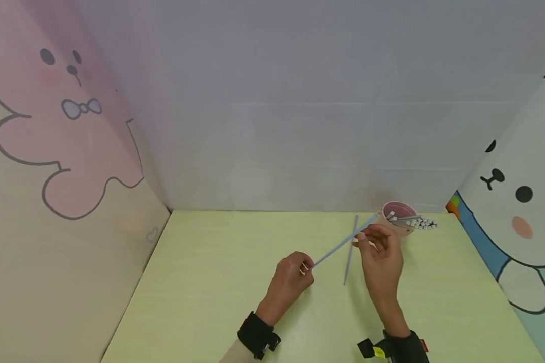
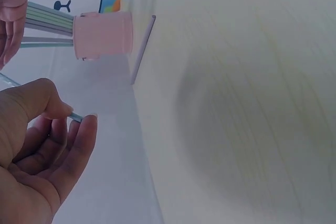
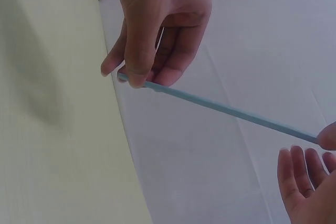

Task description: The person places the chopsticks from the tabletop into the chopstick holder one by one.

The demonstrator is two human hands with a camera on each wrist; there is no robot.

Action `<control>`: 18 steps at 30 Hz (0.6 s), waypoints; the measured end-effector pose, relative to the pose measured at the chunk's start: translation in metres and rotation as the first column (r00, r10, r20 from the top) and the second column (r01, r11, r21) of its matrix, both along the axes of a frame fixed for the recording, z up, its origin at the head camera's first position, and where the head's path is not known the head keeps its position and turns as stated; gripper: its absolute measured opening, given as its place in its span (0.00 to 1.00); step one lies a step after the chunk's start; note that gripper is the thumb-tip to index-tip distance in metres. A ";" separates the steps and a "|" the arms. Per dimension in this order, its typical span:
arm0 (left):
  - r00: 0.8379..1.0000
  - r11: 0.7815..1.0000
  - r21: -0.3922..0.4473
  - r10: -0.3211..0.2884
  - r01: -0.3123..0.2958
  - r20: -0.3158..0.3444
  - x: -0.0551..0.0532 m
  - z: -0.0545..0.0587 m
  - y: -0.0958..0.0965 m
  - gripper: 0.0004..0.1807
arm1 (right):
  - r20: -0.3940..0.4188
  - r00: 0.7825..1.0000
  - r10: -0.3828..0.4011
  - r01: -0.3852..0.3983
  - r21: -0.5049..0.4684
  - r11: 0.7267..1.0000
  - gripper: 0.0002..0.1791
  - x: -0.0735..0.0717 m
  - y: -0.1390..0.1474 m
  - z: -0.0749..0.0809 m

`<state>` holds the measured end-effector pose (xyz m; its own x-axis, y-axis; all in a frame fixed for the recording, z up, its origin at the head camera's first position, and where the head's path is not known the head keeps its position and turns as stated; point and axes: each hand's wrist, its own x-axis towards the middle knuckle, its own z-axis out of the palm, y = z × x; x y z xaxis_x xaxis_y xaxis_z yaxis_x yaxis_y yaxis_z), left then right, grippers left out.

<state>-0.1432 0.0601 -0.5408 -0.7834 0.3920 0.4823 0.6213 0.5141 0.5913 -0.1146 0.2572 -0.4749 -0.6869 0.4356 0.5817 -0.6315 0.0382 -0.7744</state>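
My left hand [image 1: 290, 276] pinches the lower end of a thin blue stick [image 1: 338, 249] between thumb and fingertips. Near its upper end, my right hand [image 1: 382, 259] pinches the same stick with the thumb and fingers. The stick slants up to the right, above the table; in the right wrist view, the stick [image 3: 226, 109] runs straight between the left hand [image 3: 163, 35] and the right hand [image 3: 315, 187]. A second thin stick, greyish purple [image 1: 348, 262], lies on the table beneath. Behind my right hand stands a pink bucket [image 2: 105, 34] holding several sticks [image 2: 48, 20].
The pale yellow-green table [image 1: 218, 282] meets a plain light wall [image 1: 272, 126] at its back edge. Side panels with cartoon bears rise on the left [image 1: 72, 151] and right [image 1: 508, 222]. Sticks in the bucket lean out to the right with white ends [image 1: 422, 223].
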 end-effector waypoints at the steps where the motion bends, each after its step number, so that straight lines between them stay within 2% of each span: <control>1: 1.000 1.000 0.002 -0.003 0.003 -0.002 0.001 0.000 0.000 0.09 | -0.003 1.000 0.010 -0.010 -0.011 1.000 0.17 0.000 0.000 0.000; 9: 0.999 0.999 0.001 -0.047 0.047 0.007 0.003 0.001 0.003 0.10 | -0.025 0.999 0.038 -0.039 -0.046 0.998 0.15 0.002 -0.004 0.006; 18: 0.999 0.999 0.007 -0.053 0.053 0.008 0.001 -0.001 0.008 0.12 | -0.062 0.997 0.036 -0.038 -0.032 0.999 0.15 -0.002 -0.003 0.013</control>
